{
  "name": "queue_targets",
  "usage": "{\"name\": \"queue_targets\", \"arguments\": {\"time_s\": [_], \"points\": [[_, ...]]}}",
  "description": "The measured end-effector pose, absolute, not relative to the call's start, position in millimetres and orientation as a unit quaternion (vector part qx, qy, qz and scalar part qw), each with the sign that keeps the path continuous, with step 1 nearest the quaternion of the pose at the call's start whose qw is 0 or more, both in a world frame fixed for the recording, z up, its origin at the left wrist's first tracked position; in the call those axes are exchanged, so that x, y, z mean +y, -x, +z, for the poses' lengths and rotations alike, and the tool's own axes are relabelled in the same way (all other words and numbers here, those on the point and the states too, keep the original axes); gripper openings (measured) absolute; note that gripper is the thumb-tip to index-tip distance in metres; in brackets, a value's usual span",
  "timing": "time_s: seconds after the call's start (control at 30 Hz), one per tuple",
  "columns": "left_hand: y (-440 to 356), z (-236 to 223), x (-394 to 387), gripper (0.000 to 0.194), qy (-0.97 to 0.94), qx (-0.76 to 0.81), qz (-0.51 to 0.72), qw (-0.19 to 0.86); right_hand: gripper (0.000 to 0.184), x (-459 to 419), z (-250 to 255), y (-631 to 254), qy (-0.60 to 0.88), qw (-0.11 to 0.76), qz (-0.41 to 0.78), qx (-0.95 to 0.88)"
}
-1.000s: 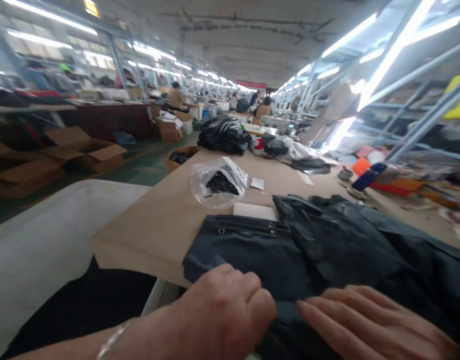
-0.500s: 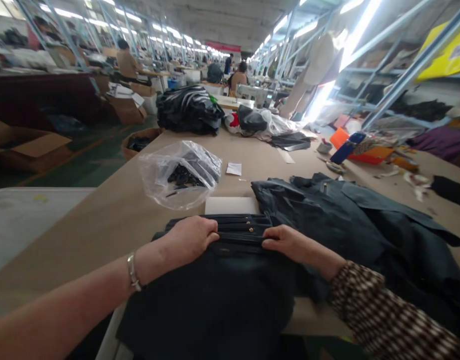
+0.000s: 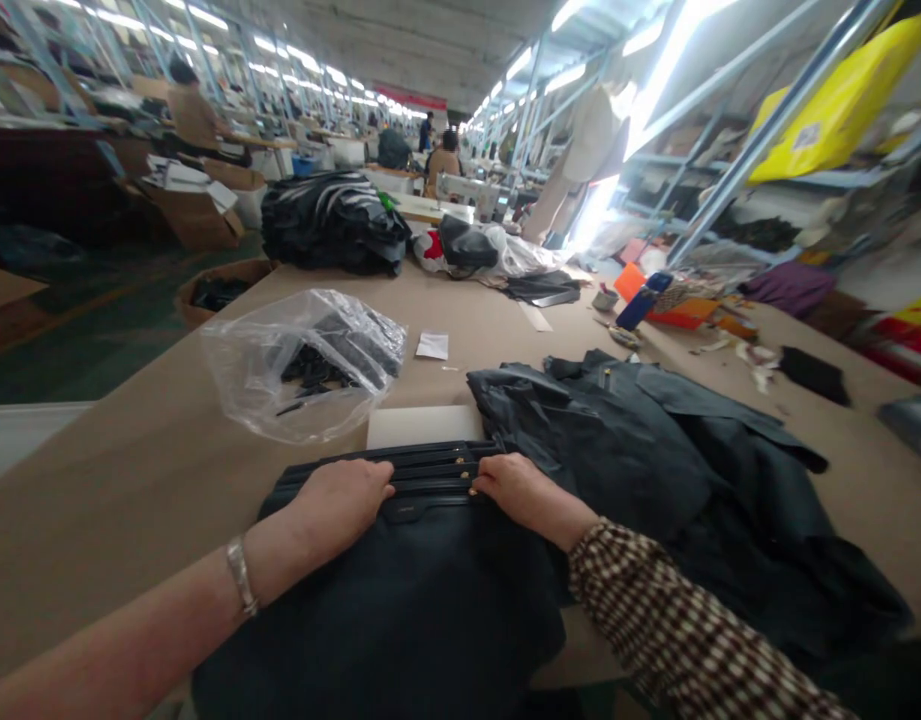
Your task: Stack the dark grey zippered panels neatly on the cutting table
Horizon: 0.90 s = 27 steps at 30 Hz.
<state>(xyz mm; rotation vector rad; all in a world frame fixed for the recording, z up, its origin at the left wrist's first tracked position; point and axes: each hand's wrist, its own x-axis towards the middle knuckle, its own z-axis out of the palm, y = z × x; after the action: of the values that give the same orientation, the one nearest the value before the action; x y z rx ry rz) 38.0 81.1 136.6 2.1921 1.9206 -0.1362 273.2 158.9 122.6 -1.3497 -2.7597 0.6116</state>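
A dark folded garment piece (image 3: 415, 600) with a ribbed hem and small brass snaps lies on the brown table (image 3: 130, 480) in front of me. My left hand (image 3: 340, 498), with a silver bracelet on the wrist, rests on the hem with its fingers curled over the fabric. My right hand (image 3: 521, 490), in a checked sleeve, presses on the hem's right end with fingers closed on it. A rumpled dark jacket (image 3: 655, 450) lies just right of both hands. A white card (image 3: 424, 425) sits beyond the hem.
A clear plastic bag of small black parts (image 3: 302, 360) lies at the left. Further back are a black garment pile (image 3: 332, 232), a paper slip (image 3: 433, 346), an orange tray (image 3: 681, 312), cardboard boxes and people at sewing tables. Metal racks stand at the right.
Both hands went from the near edge of the fabric up to the ribbed hem a second ago and have held there since. The view has shifted leftward and lower.
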Motion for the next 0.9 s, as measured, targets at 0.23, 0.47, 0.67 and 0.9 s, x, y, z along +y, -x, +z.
{"name": "queue_targets", "arguments": {"time_s": [0.23, 0.47, 0.67, 0.9], "points": [[-91.4, 116.4, 61.4, 0.04, -0.856, 0.516, 0.024, 0.011, 0.022, 155.8, 112.7, -271.3, 0.45, -0.02, 0.107, -0.886], [-89.8, 74.7, 50.8, 0.04, -0.854, 0.516, 0.061, 0.016, 0.017, 180.8, 145.7, -329.7, 0.498, 0.067, 0.039, -0.864], [-85.9, 67.9, 50.7, 0.038, -0.853, 0.512, 0.101, -0.003, 0.025, 239.0, 163.6, -397.1, 0.585, 0.024, -0.02, -0.81], [-88.4, 73.1, 47.6, 0.037, -0.848, 0.519, 0.105, 0.01, 0.02, 258.3, 156.5, -399.2, 0.581, -0.015, -0.015, -0.814]]}}
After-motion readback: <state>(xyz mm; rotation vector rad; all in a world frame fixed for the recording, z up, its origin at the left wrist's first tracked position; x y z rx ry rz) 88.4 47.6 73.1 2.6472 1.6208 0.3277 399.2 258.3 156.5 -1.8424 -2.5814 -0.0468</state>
